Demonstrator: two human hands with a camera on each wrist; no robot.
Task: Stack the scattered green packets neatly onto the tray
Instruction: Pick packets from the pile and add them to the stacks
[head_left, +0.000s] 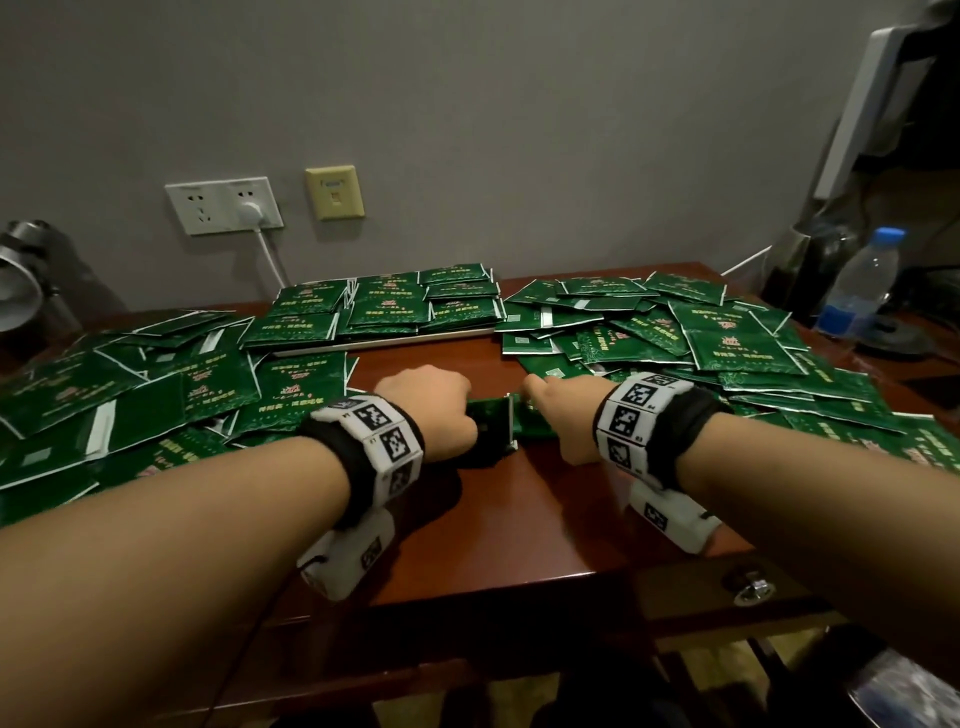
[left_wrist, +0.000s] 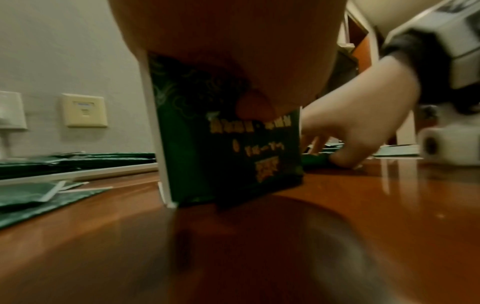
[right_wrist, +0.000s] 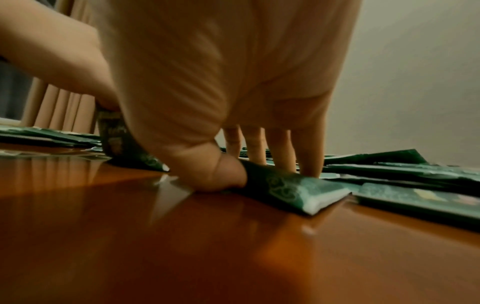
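Near the front edge of the desk (head_left: 467, 545), at its middle, both hands work low over the bare wood. The left hand (head_left: 431, 402) grips a small bundle of packets (left_wrist: 228, 148) stood on edge, its lower edge touching the desk, fingers curled round the top. Just beside it the right hand (head_left: 563, 410) pinches a flat packet (right_wrist: 293, 187) against the wood, thumb at the near edge and fingers (right_wrist: 280, 150) straight down behind it. Both forearms reach forward with the wrists close together.

Toward the back edge sits the tray (head_left: 384, 343), covered with neat rows of stacked packets (head_left: 387, 304). Loose packets (head_left: 104, 405) spread across the left side of the desk, and a thicker heap (head_left: 717, 332) covers the right side up to the right hand's fingers. A water bottle (head_left: 862, 286) stands near the back right corner, a wall socket (head_left: 223, 205) above the back edge.

Open wood runs from the hands to the front edge and, narrower, back to the tray between the two spreads.
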